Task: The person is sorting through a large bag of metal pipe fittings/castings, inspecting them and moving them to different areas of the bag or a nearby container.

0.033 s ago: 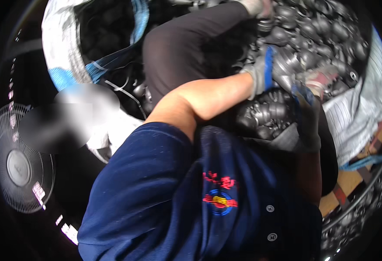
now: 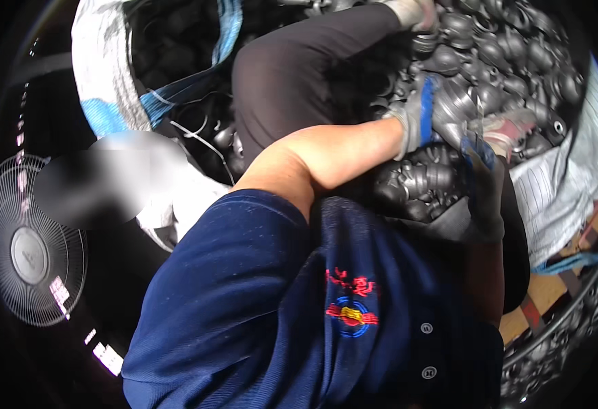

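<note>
My left hand (image 2: 416, 117), in a grey glove with a blue cuff, is closed on a dark grey ribbed hollow part (image 2: 453, 103). The part looks like moulded rubber or plastic, wider at one end. My right hand (image 2: 484, 180), in a grey and blue glove, is at the part's near right side. Its fingers are bent around a thin, light, blade-like tool (image 2: 479, 112) that points up along the part; the tool's handle is hidden. Below the hands, a pile of similar dark parts (image 2: 418, 180) lies in my lap.
More dark parts (image 2: 510, 48) are heaped beyond my hands. My shoe (image 2: 513, 129) rests among them. White woven sacking (image 2: 551, 184) lies to the right, by cardboard (image 2: 544, 293). A large white and blue sack (image 2: 101, 61) stands far left, above a fan (image 2: 29, 255).
The whole view has shifted slightly, and the scene looks sharper now. Both hands stay at the ribbed part, with no clear change of grip.
</note>
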Demonstrator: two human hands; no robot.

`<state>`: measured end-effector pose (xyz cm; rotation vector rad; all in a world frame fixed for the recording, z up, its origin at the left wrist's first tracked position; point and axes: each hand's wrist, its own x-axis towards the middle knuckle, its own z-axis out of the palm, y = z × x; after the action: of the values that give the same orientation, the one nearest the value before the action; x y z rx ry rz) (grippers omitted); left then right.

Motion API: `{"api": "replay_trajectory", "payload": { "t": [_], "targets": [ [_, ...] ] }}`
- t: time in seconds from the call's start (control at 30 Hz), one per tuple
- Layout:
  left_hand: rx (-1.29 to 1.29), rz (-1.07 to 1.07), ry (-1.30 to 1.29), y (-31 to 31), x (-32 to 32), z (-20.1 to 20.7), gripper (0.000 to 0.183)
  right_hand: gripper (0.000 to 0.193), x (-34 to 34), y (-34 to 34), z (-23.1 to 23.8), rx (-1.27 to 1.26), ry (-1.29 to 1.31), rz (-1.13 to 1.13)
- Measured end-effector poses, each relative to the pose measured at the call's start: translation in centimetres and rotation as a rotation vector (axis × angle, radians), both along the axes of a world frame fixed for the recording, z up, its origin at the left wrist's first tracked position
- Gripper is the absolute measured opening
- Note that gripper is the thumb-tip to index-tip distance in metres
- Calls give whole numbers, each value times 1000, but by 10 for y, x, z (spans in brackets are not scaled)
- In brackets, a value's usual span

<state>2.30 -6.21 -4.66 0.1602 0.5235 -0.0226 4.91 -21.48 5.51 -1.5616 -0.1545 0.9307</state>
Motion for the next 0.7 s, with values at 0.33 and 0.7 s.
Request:
{"api": "replay_trajectory", "payload": {
  "t": [0.33,0.7],
  "targets": [
    [-11,19,-254,42,1,35,35,36,11,18,-24,-153,-305,-60],
    [979,-100,0,11,-20,56,40,25,7,-19,-65,128,-283,274]
  ]
}}
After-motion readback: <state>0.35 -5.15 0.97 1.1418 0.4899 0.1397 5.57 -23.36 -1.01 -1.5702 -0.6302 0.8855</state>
